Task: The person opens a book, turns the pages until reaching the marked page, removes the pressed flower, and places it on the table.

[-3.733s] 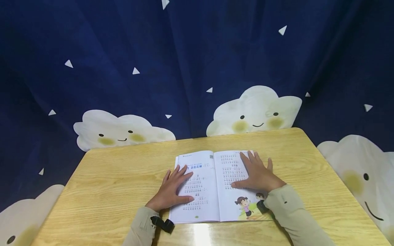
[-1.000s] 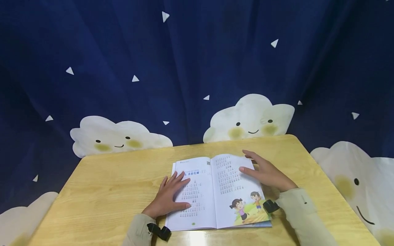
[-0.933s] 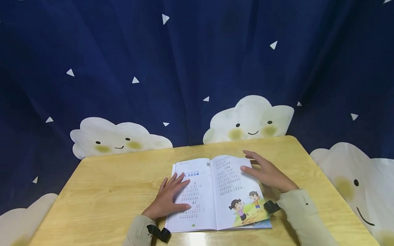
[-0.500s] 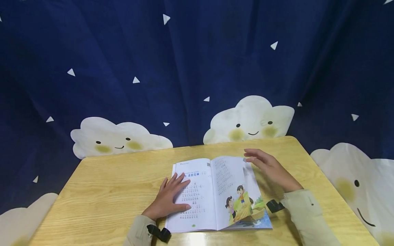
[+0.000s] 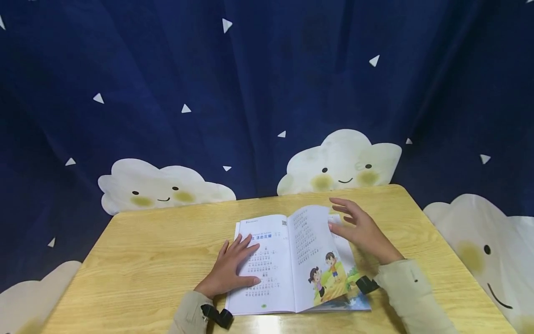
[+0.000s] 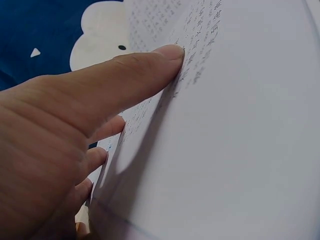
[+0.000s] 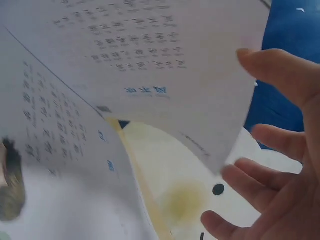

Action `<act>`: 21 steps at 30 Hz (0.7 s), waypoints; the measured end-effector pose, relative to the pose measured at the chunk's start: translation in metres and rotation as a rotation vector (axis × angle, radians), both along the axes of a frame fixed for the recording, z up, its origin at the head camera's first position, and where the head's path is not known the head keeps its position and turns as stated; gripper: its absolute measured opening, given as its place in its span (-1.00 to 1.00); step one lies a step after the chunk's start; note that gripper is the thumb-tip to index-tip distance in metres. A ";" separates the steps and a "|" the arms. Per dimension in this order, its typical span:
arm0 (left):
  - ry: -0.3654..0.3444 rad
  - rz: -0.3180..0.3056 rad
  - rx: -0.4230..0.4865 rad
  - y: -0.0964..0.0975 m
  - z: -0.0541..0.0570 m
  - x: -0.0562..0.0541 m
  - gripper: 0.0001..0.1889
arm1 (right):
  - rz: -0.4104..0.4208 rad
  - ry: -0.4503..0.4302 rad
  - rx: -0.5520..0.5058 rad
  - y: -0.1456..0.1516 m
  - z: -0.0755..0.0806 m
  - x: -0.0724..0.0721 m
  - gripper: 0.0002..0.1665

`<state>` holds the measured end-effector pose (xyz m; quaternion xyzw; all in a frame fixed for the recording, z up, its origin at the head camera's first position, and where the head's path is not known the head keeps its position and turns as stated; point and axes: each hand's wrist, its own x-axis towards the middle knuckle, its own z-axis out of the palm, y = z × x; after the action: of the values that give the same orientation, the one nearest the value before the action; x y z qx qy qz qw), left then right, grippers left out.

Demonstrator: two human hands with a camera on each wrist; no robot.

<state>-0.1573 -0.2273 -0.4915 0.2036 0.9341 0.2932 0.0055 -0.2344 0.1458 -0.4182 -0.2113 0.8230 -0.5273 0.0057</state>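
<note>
An open book (image 5: 267, 301) with printed text lies on the wooden table. My left hand (image 5: 229, 266) rests on its left page, fingers spread. In the left wrist view the thumb (image 6: 150, 65) lies on the paper. The right page (image 5: 310, 246), with two cartoon children at its foot, stands lifted and curved. My right hand (image 5: 365, 232) is at that page's outer edge, thumb apart from the fingers. In the right wrist view the thumb tip (image 7: 245, 54) meets or overlaps the raised page's edge (image 7: 240, 110), and the loosely bent fingers are beside it; firm contact is unclear.
Under the lifted leaf another page (image 5: 356, 301) shows a blue and green picture. The wooden table (image 5: 158, 260) extends around the book. Behind it hangs a dark blue curtain (image 5: 258, 93) with white clouds and triangles. A small black device (image 5: 218, 316) sits on the left wrist.
Earlier both hands lay spread on the pages. The right hand has since moved to the right edge, and the page has lifted. Its thumb and fingers have spread apart over the last half second.
</note>
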 end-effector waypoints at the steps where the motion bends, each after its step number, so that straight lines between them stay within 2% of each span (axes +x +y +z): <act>1: -0.004 0.002 -0.003 0.000 0.000 0.000 -0.08 | 0.001 0.014 0.002 -0.002 0.000 0.001 -0.15; 7: -0.019 0.009 -0.037 -0.001 0.000 0.000 -0.06 | 0.011 0.073 -0.012 -0.022 0.003 0.009 0.04; 11: -0.020 0.008 -0.053 -0.001 0.001 -0.003 -0.05 | 0.020 0.067 0.005 -0.038 0.007 0.018 -0.04; 16: -0.011 0.012 -0.043 -0.001 0.000 -0.003 -0.07 | 0.110 0.038 0.061 -0.061 0.004 0.033 -0.20; 21: 0.007 0.008 -0.022 0.000 -0.002 0.000 -0.10 | 0.210 -0.007 0.187 -0.078 -0.009 0.045 -0.07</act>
<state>-0.1576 -0.2276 -0.4937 0.2007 0.9381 0.2821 0.0035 -0.1895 0.0681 -0.4274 -0.2931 0.8417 -0.4458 0.0835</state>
